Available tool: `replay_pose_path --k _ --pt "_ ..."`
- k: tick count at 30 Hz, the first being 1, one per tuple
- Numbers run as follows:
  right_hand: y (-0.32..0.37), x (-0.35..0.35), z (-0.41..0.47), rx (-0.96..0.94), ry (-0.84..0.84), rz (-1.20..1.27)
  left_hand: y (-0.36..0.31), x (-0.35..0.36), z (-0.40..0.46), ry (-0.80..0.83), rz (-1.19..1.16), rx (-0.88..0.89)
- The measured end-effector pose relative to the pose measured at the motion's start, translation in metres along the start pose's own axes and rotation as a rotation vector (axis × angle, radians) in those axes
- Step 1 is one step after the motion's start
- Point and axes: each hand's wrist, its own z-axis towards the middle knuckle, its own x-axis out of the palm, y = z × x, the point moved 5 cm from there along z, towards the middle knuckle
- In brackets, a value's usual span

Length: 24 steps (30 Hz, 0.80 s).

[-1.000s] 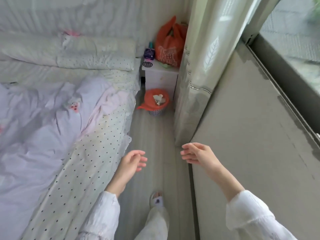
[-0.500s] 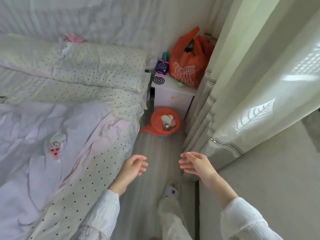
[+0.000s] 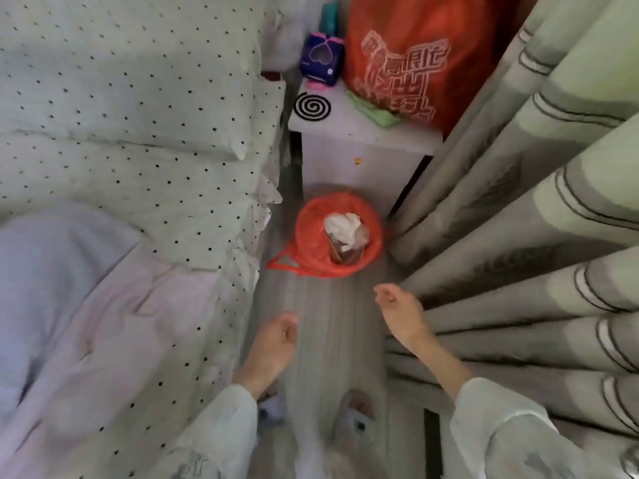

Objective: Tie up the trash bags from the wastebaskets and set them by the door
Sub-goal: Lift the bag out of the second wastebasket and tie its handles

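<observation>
- Bed (image 3: 103, 167) fills the left side and the curtain (image 3: 536, 219) hangs in folds on the right. Only a narrow strip of floor (image 3: 328, 340) runs between them, so the approach is a straight line.
- Nightstand (image 3: 363, 143) closes off the far end of the strip. On top: a big orange bag (image 3: 415, 57) leaning into the corner by the curtain, a purple box (image 3: 321, 60), a black mosquito coil (image 3: 312, 106) and something green (image 3: 373, 112) tucked under the bag's edge.
- Wastebasket sits on the floor just in front of the nightstand, wedged between bed and curtain. That probably keeps it within reach from the bed.
- Trash bag (image 3: 311, 243), orange, lines the basket with its rim folded out over the edge so it stays open. One handle loop (image 3: 281, 262) droops toward the bed side, which gives an easy first grab. The second loop isn't visible and may be on the curtain side.
- Inside: crumpled white tissue (image 3: 342, 224) over something brownish. The bag looks light and not full.
- Right hand (image 3: 397, 305) is forward, near the bag but clear of it. It's empty, fingers loosely curled.
- Left hand (image 3: 276, 340) is a bit further back, beside the bed edge. It's also empty and relaxed. The frame is motion-blurred, so finger detail is soft.
- Judgement: this is the reach phase and tying hasn't started. Next is to gather both loops and lift the liner free.
</observation>
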Motion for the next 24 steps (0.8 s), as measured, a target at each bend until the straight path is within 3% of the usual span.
replay_pose_path --k 7,12,16,20,24 --pt "-0.082 0.095 0.161 -0.436 -0.075 -0.545 0.076 0.088 0.158 0.021 0.624 0.474" --pt "-0.139 0.141 0.225 -0.611 -0.075 -0.879 0.109 0.136 0.232 -0.008 0.768 0.647" --pt "-0.16 0.157 0.256 -0.835 -0.239 -0.991 0.124 0.151 0.279 -0.18 0.934 0.776" --pt "-0.168 0.168 0.272 -0.943 -0.348 -0.913 0.13 0.154 0.309 -0.373 1.03 0.862" --pt "-0.176 0.169 0.28 -0.992 -0.409 -0.93 0.124 0.152 0.311 -0.504 1.076 1.063"
